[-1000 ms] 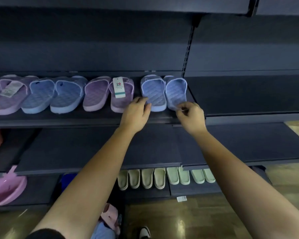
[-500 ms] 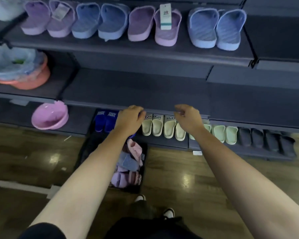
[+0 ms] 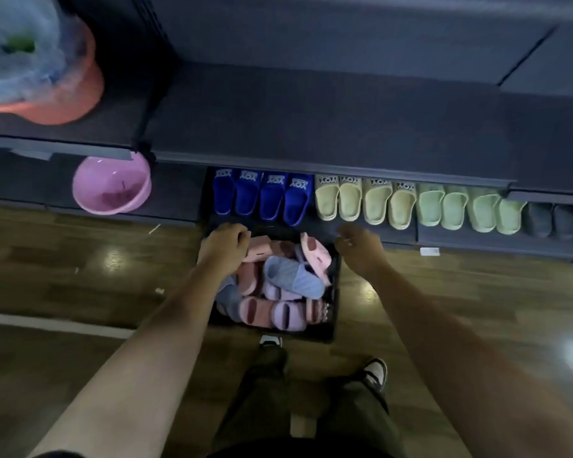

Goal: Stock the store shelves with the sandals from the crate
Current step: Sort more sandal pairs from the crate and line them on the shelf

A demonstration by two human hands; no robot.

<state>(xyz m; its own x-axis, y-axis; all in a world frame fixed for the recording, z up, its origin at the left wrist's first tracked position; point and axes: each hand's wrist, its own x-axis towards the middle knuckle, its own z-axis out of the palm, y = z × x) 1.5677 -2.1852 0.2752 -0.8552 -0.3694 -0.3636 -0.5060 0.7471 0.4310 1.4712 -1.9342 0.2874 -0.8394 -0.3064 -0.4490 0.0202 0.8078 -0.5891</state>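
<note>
A black crate point(image 3: 332, 322) stands on the wooden floor in front of the shelving, heaped with pink, lilac and blue sandals. A blue sandal point(image 3: 293, 280) lies on top in the middle, and a pink sandal point(image 3: 315, 253) sticks up at the far right. My left hand point(image 3: 225, 247) hovers over the crate's far left corner, fingers loosely curled beside another pink sandal point(image 3: 259, 252); whether it touches is blurred. My right hand point(image 3: 358, 247) hangs over the far right corner, fingers relaxed, holding nothing. The dark middle shelf point(image 3: 311, 120) lies above.
The bottom shelf holds rows of dark blue sandals point(image 3: 258, 196), pale yellow sandals point(image 3: 364, 200), green sandals point(image 3: 470, 208) and dark grey sandals point(image 3: 556, 219). A pink basin point(image 3: 113, 186) sits at lower left, an orange basin point(image 3: 67, 100) with a plastic bag above it. My feet point(image 3: 374, 373) stand behind the crate.
Both hands left the blue sandals on the upper shelf and dropped to the crate. My view tilted down from the shelf to the floor.
</note>
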